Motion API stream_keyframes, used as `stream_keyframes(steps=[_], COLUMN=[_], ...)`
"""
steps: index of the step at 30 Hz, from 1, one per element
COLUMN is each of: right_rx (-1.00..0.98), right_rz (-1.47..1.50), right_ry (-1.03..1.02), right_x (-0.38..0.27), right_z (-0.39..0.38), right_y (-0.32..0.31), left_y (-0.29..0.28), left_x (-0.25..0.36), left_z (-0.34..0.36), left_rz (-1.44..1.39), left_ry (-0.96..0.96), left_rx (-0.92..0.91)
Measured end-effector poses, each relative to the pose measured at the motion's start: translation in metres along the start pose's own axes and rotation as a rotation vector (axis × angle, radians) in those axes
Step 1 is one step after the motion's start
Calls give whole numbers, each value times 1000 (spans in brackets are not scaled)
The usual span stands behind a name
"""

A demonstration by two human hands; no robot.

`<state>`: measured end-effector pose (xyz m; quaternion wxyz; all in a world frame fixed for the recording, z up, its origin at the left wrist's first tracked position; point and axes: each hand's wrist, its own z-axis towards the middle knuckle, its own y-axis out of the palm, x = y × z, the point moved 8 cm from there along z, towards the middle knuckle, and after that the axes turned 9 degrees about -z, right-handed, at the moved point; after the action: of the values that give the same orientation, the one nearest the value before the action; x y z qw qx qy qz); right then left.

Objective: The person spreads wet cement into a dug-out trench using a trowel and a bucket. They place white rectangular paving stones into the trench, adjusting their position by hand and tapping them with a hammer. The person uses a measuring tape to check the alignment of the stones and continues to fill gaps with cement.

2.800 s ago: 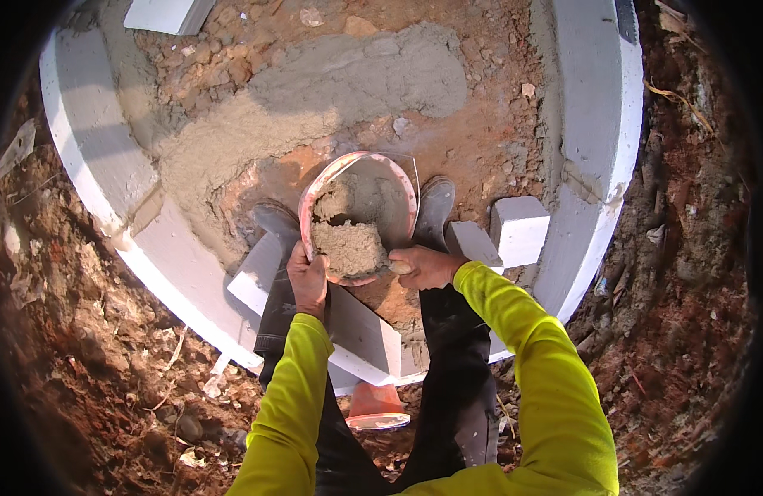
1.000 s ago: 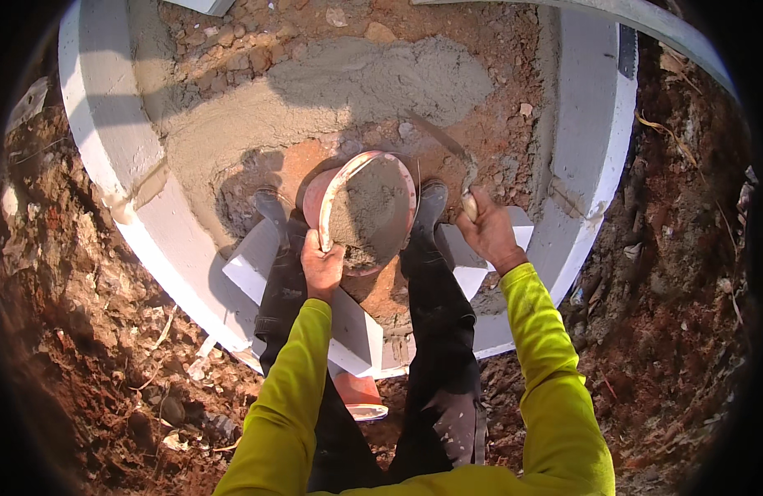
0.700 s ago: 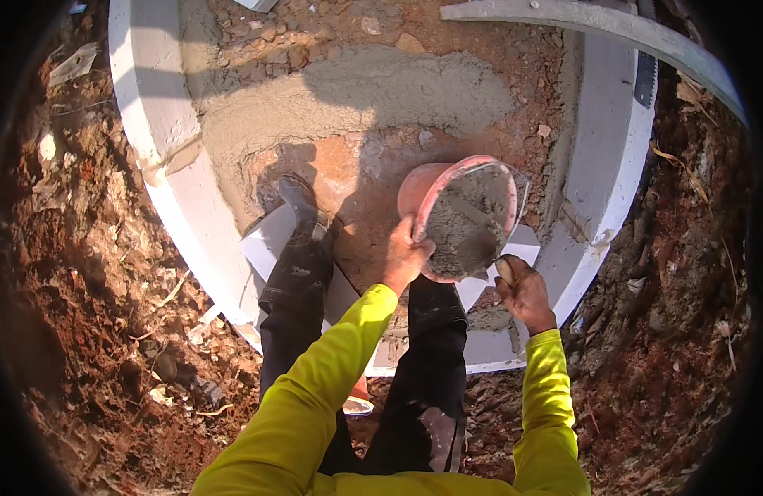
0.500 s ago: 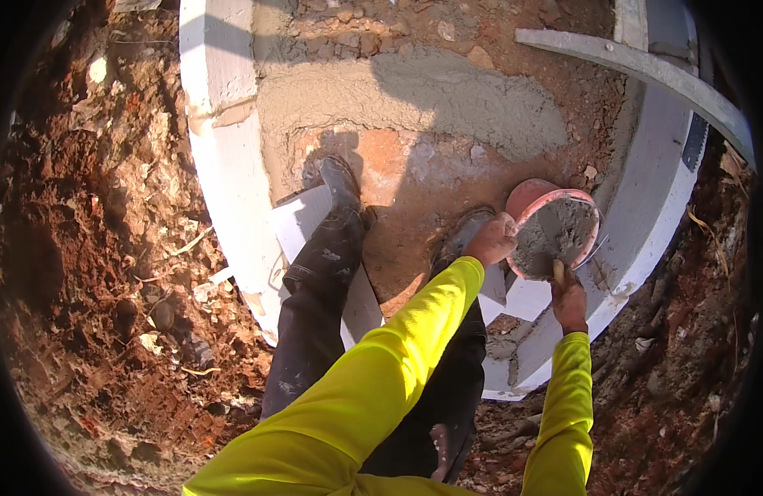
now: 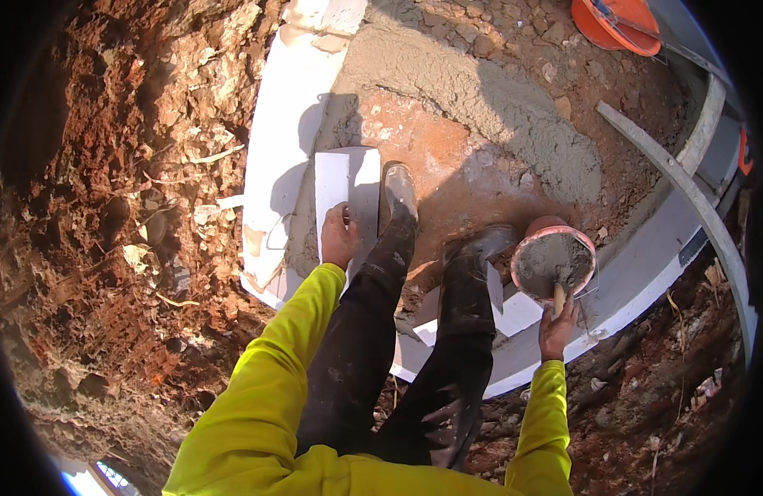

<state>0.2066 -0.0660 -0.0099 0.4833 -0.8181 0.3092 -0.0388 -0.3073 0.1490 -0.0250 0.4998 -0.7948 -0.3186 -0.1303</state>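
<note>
The block (image 5: 333, 178) lay lengthwise to 12 o'clock from the nearer left grip (image 5: 340, 240), its closing unclear; right grip (image 5: 556, 329) pinched the trowel (image 5: 560, 295)

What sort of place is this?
Probably an outdoor masonry site: a curved row of pale blocks, a bucket of grey mortar-like mix, and bare reddish soil around it all.

Two legs (image 5: 467, 306) blocked the middle; past the boots (image 5: 400, 188), bare soil (image 5: 427, 153) lay open, a bucket (image 5: 545, 222) crowding its right end!
</note>
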Motion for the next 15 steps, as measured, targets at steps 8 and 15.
stream_keyframes(steps=[8,15], right_rx=[-581,-318], right_rz=[-247,-381], right_ry=[-769,-1618], right_x=[-348,-553], right_z=[49,15], right_y=[78,204], left_y=[-47,-4], left_x=[-158,-182], left_z=[-116,-125], left_rz=[307,242], left_ry=[-586,-806], left_rx=[44,-7])
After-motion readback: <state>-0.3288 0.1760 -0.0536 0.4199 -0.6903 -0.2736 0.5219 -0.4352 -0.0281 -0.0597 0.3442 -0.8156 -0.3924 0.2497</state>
